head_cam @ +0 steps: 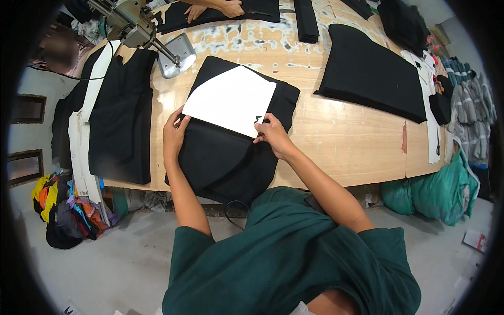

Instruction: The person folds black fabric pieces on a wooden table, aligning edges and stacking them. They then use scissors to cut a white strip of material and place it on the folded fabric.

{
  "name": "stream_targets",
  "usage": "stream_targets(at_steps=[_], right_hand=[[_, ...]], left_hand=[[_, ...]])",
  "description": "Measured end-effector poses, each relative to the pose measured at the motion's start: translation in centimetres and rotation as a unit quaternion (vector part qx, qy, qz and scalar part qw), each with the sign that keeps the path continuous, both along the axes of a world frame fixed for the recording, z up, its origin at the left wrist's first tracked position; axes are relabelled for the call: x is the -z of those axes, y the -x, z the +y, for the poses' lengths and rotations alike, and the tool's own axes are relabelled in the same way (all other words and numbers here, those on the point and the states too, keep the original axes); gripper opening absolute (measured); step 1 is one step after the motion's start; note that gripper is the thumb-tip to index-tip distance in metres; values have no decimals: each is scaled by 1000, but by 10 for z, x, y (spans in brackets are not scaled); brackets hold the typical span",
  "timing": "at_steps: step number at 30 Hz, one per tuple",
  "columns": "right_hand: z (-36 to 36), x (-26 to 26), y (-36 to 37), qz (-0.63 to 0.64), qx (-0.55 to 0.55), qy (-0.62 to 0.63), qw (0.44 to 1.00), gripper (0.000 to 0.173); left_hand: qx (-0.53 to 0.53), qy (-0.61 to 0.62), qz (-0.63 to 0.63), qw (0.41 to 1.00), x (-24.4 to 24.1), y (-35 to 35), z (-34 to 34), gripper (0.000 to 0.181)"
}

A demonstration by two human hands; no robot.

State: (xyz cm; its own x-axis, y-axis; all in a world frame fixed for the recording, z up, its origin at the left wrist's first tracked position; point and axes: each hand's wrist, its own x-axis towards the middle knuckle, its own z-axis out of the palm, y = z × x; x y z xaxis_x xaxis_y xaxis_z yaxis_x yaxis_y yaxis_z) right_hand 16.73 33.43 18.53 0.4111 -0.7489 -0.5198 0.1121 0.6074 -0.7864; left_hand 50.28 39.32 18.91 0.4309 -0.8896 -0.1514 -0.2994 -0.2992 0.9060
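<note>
A white paper sewing pattern piece [232,98] lies on a stack of black fabric [220,165] before me, with part of the fabric overhanging the table's near edge. My left hand [175,132] rests at the pattern's lower left corner, thumb and fingers apart at the fabric's edge. My right hand [273,136] pinches the pattern's lower right corner, beside a black handwritten mark. The fingertips under that corner are partly hidden. A fold or edge of the black fabric runs along the pattern's lower side.
A cutting machine's metal base plate [187,53] stands at the upper left. Black fabric stacks lie left [122,118] and right [370,75], near long white patterns [431,118]. Across the wooden table [315,157], a co-worker's hands [232,8] touch black fabric beside scissors [258,13].
</note>
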Motion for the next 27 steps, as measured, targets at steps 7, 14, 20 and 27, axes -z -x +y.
stream_targets(at_steps=[7, 14, 20, 27], right_hand=[[0, 0, 1, 3, -3, 3, 1000, 21], [-2, 3, 2, 13, -8, 10, 1000, 20], [-2, 8, 2, 8, -5, 6, 1000, 24], [-2, 4, 3, -4, -4, 4, 1000, 22]], left_hand=[[-1, -2, -4, 1000, 5, -3, 0, 46], [-10, -11, -5, 1000, 2, 0, 1, 46], [-20, 5, -69, 997, 2, -1, 3, 38], [-39, 16, -114, 993, 0, 5, 4, 35]])
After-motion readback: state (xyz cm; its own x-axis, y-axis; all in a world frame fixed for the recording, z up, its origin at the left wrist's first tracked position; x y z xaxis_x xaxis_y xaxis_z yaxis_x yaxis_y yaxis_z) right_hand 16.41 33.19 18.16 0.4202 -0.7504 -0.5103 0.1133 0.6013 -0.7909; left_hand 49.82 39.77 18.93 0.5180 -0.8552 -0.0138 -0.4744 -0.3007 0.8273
